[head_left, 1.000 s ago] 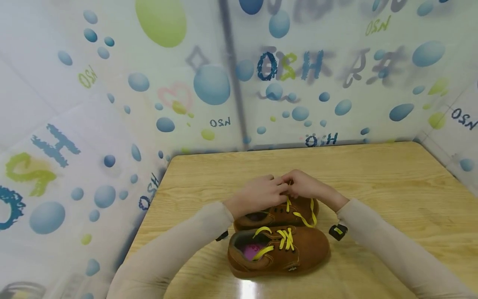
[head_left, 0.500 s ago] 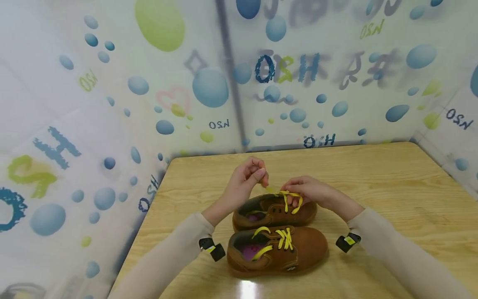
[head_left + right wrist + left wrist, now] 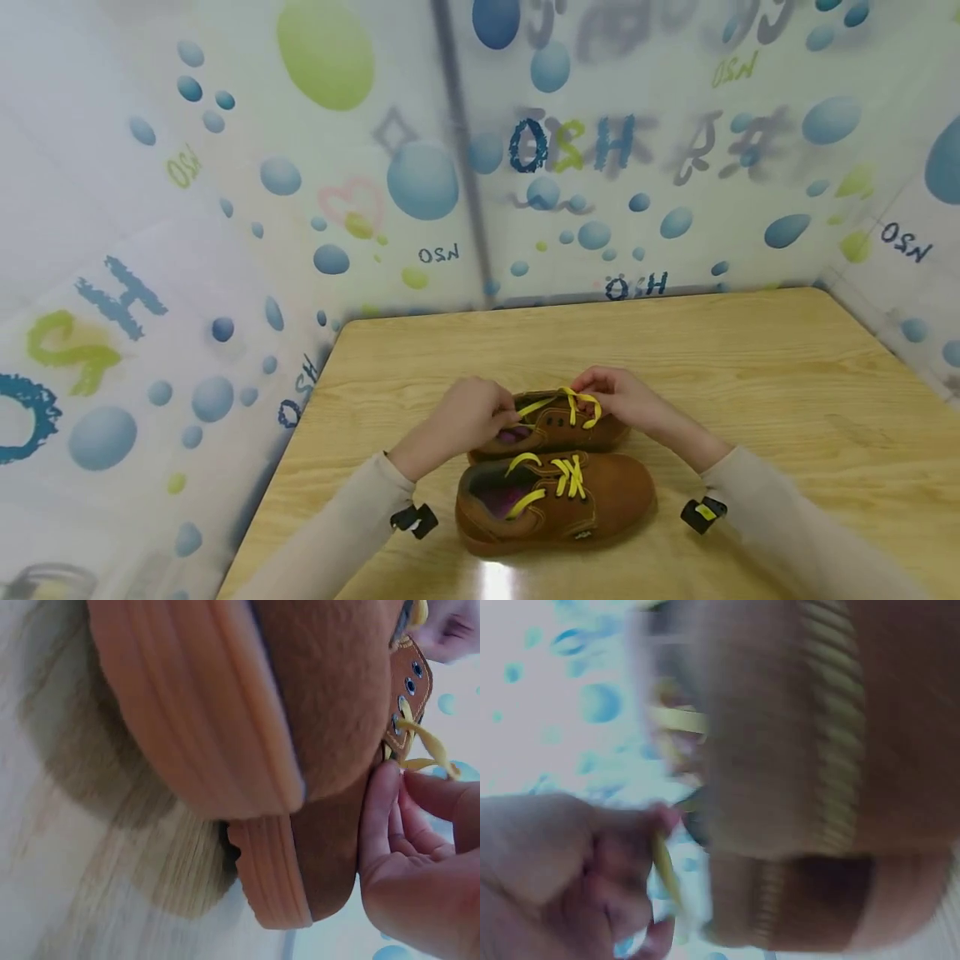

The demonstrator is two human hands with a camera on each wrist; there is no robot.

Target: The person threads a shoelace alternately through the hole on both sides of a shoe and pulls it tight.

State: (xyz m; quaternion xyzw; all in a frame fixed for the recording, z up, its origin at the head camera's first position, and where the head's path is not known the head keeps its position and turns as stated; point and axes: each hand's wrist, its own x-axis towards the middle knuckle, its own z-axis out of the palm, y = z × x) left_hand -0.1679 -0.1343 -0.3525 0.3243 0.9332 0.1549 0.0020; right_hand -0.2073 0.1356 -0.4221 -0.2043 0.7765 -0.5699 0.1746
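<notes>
Two brown shoes with yellow laces lie side by side, toes to the right in the head view. The near shoe has its shoelace crossed over the front, loose ends at the opening. Beyond it stands the far shoe, several of its eyelets bare. Over that shoe's opening, my left hand pinches one end of its yellow shoelace. My right hand is at the front of the lacing, thumb and fingertip pinching the same shoelace beside the eyelets.
Both shoes stand on a wooden table. A patterned wall covering with blue and green spots rises behind the table and along its sides. Black wrist cameras hang under both sleeves.
My hands were together over the far shoe. The left rose away to the left with a lace end, then came down to the shoe's opening. The right stayed near the lacing.
</notes>
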